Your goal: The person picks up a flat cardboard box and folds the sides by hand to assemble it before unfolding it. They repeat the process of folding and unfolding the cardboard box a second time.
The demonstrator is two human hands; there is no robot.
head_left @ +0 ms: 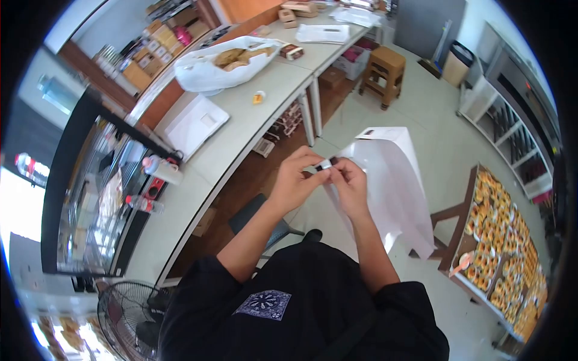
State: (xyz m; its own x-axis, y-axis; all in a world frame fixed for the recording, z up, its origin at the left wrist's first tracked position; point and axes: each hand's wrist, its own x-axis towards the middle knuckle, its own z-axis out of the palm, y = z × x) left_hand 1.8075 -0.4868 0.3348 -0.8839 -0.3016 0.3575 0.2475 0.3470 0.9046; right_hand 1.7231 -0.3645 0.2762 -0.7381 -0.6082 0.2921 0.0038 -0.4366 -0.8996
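Observation:
My left hand (294, 179) and my right hand (351, 185) meet in front of my chest, thumbs and fingers pinched together. Between the fingertips shows a small whitish bit at the corner of a translucent plastic bag (385, 186). From there the bag hangs down to the right of my right hand, its lower edge loose and wrinkled. At its upper end appears a white box-like piece (392, 135) with a dark mark on top, overlapping the bag in this view.
On the long table (253, 117) at left lie a white tray (195, 125), a large white bag (208, 69) with brown contents and a small yellow item (259, 97). A display case (90, 192) and fan (129, 316) stand left. Small baked pastries (506, 234) cover trays at right, near a stool (385, 69).

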